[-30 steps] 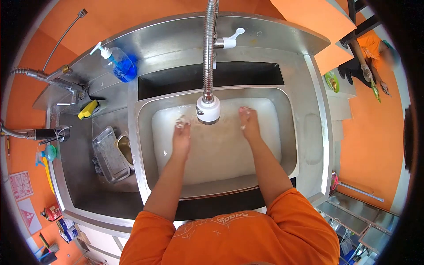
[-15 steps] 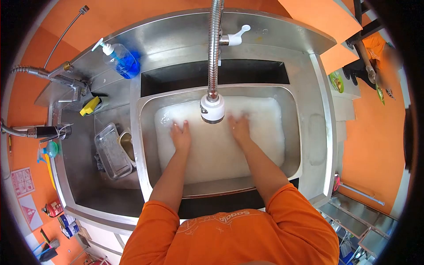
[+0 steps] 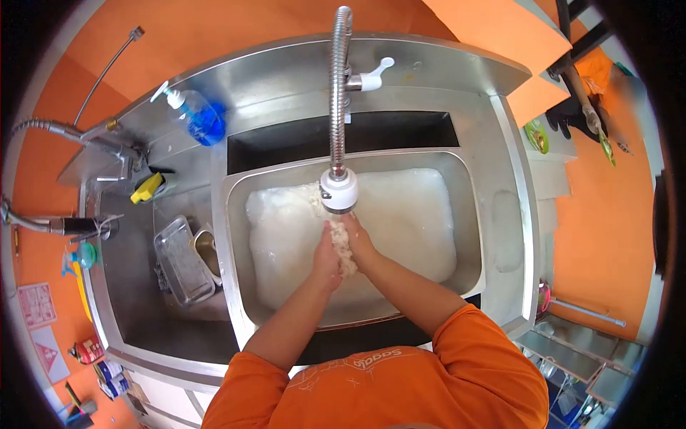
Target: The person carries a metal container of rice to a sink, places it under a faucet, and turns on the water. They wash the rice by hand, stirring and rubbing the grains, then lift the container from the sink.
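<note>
A deep metal tub (image 3: 477, 236) holds cloudy white water (image 3: 407, 229). Near its middle, my left hand (image 3: 326, 259) and my right hand (image 3: 359, 242) face each other with a clump of wet white rice (image 3: 342, 252) squeezed between them. The fingers curl round the clump, and the fingertips of both hands are partly covered by the tap head. More pale grains show at the water's surface beyond my left hand. Directly above my hands hangs the white tap head (image 3: 339, 191) on its flexible metal hose (image 3: 339, 93).
To the left, a sink basin holds a clear rectangular container (image 3: 184, 261) and a metal bowl (image 3: 207, 252). A yellow sponge (image 3: 147, 187) and a pump bottle of blue liquid (image 3: 200, 118) stand near the back. Another person in orange (image 3: 594, 75) is at the far right.
My hands were apart in the cloudy water with fingers spread. They have come together at the middle and lifted a clump of rice between them. The view has shifted slightly.
</note>
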### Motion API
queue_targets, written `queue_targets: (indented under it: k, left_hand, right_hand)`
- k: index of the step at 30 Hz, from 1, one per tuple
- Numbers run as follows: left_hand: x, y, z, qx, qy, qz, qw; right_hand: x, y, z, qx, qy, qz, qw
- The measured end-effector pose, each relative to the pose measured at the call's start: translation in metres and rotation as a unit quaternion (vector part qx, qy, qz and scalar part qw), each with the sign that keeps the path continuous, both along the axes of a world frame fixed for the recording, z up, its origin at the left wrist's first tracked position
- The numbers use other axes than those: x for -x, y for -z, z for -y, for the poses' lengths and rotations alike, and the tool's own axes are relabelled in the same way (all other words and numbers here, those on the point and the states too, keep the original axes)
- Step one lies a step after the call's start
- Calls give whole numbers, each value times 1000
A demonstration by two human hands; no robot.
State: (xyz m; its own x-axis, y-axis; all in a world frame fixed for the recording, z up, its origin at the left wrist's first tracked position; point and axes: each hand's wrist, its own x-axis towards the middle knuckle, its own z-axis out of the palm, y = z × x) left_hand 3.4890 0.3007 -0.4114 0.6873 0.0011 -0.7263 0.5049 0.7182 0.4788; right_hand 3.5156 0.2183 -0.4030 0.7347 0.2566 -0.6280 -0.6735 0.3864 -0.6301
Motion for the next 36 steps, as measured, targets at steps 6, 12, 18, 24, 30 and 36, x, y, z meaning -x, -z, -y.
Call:
queue_targets:
  k: [6, 12, 18, 24, 30, 36]
  left_hand:
    - [-1, -13, 4, 110, 3, 32, 993]
    - [-5, -27, 10, 18, 45, -56, 997]
    - [-17, 9, -37, -342, 331, 62, 877]
    - [6, 1, -95, -674, 557, 138, 465]
    - [20, 37, -108, -623, 616, 43, 480]
    - [28, 39, -106, -438, 679, -50, 587]
  right_hand:
    - [21, -3, -2, 108, -42, 42, 992]
    - [24, 7, 2, -15, 4, -25, 1000]
    - [-23, -6, 56, 258, -359, 208, 873]
    - [-31, 21, 120, 662, -412, 330, 532]
    - [-8, 50, 180, 691, -465, 126, 539]
    - [10, 52, 172, 472, -700, 211, 494]
